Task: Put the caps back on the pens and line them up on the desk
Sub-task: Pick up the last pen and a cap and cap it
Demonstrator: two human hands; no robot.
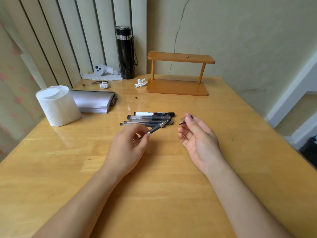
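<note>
Two bare forearms reach forward from the bottom edge over a pale wooden worktop. The left hand is curled, its fingers pinched around an uncapped pen with a dark grip; the pen slants up and to the right, its metal tip pointing toward the other pens. The right hand is held palm up and slightly open, apart from the left, with its thumb and fingertips closed on a small pen cap that looks clear with a dark end and clip.

Just beyond the hands, at the middle of the worktop, lies a loose bundle of clear pens, side by side and roughly parallel, running left to right, some overlapping. Touching the far side of the bundle is a black and white marker.

Farther back on the left stands a white toilet paper roll, with a grey stack of paper just beside it. Two crumpled tissues lie farther on. To the right of them stands a small wooden two-tier shelf. At the back, near the wall, a tall black flask stands upright, with a small white device lying on a cloth to its left.
</note>
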